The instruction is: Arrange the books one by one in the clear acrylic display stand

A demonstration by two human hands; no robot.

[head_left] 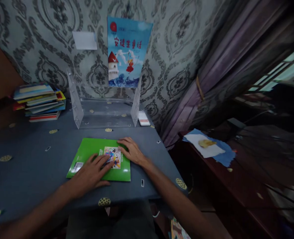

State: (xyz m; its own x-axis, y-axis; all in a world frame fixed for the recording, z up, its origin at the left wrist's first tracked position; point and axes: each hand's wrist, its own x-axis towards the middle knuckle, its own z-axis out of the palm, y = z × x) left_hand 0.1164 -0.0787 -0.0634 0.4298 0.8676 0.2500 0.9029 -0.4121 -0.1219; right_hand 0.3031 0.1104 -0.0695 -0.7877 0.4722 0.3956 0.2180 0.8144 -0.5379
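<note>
A green book (pixel 92 146) with a colourful picture on its cover lies flat and closed on the table (pixel 37 152), near the front edge. My left hand (pixel 93 171) rests on the lower middle of the cover, fingers stretched out over the picture and the thumb apart. At the book's upper right edge lies my right hand (pixel 132 151), its fingers spread and reaching onto the cover beside the picture. Neither hand is wrapped round anything. Just behind the book stands a clear plastic rack (pixel 107 121) with two upright sides.
Stacked books (pixel 42 103) stand at the back left. A blue poster (pixel 128 53) and a white paper (pixel 85 40) are on the patterned wall. A small blurred-out item (pixel 144 119) sits right of the rack. Rightward are a purple curtain (pixel 186 96) and a dark red cabinet (pixel 206 172) bearing a blue cloth (pixel 228 157).
</note>
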